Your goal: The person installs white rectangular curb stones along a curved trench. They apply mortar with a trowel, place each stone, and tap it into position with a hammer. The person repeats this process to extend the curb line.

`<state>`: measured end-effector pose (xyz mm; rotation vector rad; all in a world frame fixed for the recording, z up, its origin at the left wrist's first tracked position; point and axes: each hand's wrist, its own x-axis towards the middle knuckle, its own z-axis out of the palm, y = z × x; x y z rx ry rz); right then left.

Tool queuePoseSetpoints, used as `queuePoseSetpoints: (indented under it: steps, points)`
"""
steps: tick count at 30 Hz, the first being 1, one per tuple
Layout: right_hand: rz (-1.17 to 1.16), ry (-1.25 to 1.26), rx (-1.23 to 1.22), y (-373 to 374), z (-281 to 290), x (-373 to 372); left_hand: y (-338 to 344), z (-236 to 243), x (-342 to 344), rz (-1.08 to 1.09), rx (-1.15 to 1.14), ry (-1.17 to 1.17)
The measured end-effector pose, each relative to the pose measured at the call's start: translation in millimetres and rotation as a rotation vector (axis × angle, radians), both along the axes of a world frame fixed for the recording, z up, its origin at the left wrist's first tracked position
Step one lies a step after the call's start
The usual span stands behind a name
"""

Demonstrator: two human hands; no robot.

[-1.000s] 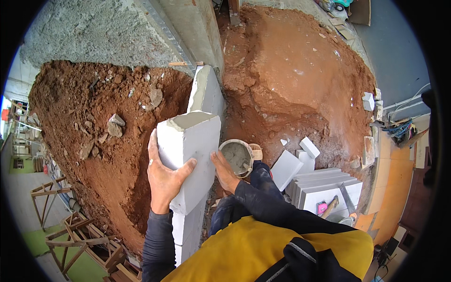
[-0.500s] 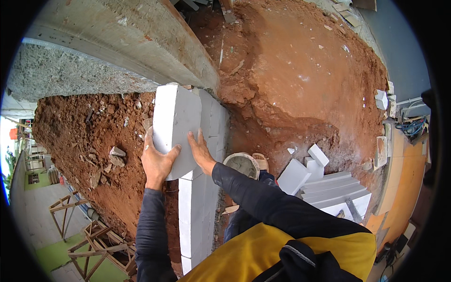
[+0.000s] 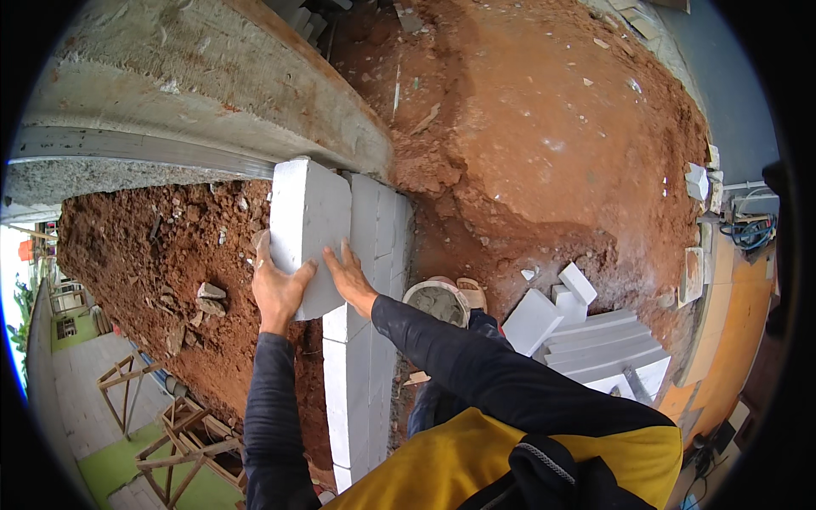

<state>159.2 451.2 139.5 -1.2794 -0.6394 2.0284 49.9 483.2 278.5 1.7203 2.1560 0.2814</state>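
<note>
A white lightweight concrete block (image 3: 327, 221) stands on top of a low wall (image 3: 374, 357) of the same white blocks, close to a concrete beam. At its near left corner my left hand (image 3: 283, 289) grips it, thumb on the near face and fingers along the left side. My right hand (image 3: 350, 279) presses on the block's right face, fingers spread along the surface. Both hands bear on this one block between them. Its underside is hidden from me.
A bucket of grey mortar (image 3: 438, 303) sits right of the wall. Stacked white blocks (image 3: 595, 344) lie at the lower right. The concrete beam (image 3: 255, 93) crosses the upper left. Reddish soil (image 3: 187, 255) with rubble lies left; wooden frames (image 3: 191, 442) stand lower left.
The block has shifted slightly left relative to the wall, and both hands have moved with it. The view has tilted a little. My hold looks the same.
</note>
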Motion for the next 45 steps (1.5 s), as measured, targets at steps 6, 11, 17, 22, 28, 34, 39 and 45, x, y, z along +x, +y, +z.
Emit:
queuePoseSetpoints:
  steps: [6, 11, 17, 22, 28, 34, 39, 45]
  points:
    - [-0.004, -0.015, -0.008, 11, -10, -4, 10, -9, -3, 0.006, -0.010, 0.005]
    - [0.033, -0.055, 0.009, 18, -18, -6, 14, -14, -4, 0.010, 0.006, -0.034]
    - [0.011, -0.051, 0.013, 23, -21, -9, 19, -18, -11, -0.017, 0.012, -0.017]
    - [-0.023, -0.025, 0.010, 26, -18, -6, 21, -23, -12, -0.033, 0.040, -0.001]
    - [-0.006, -0.043, -0.002, 27, -15, -3, 21, -27, -15, -0.054, 0.053, 0.019]
    - [0.013, -0.027, -0.003, 30, -11, 4, 21, -28, -11, -0.065, 0.093, 0.029]
    - [-0.003, -0.002, -0.007, 30, -18, 4, 21, -31, -10, -0.031, 0.051, 0.043]
    - [0.009, 0.049, -0.015, 31, -29, 11, 20, -30, -12, -0.044, 0.068, 0.037]
